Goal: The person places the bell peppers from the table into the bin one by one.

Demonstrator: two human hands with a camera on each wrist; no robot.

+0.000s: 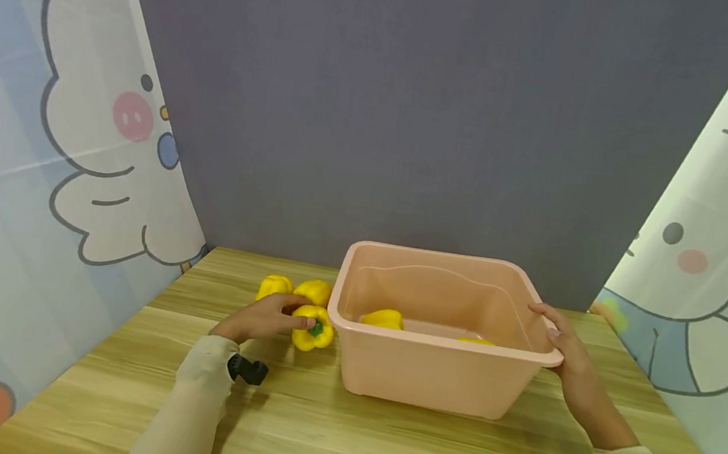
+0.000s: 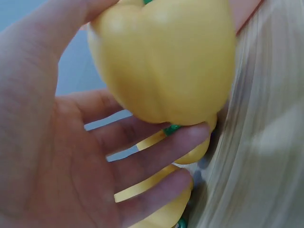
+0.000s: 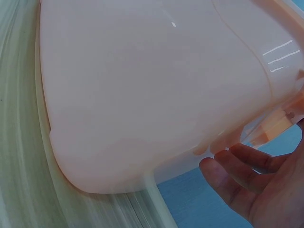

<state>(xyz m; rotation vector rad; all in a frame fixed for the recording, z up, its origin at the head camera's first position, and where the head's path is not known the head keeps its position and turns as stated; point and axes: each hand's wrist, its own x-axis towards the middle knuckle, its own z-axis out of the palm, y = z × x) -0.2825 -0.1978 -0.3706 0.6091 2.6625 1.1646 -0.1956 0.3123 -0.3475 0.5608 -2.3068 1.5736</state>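
Observation:
In the head view, my left hand [image 1: 261, 317] holds a yellow bell pepper [image 1: 308, 342], its thumb beside the green stem. The left wrist view shows this pepper [image 2: 164, 61] large, between the thumb and the fingers, with the last fingers stretched out below it. Two more yellow bell peppers [image 1: 275, 286] lie just behind that hand, left of a pink plastic tub [image 1: 431, 375]. My right hand [image 1: 576, 360] grips the tub's right rim. Its fingertips [image 3: 219, 168] come up under the edge against the outer wall in the right wrist view.
Inside the tub are yellow peppers [image 1: 384, 319], partly hidden by the front wall. The tub stands on a wood-grain table [image 1: 314, 444]. A dark grey panel [image 1: 416, 114] closes off the back, and curtains with cartoon prints [image 1: 92, 154] hang at both sides.

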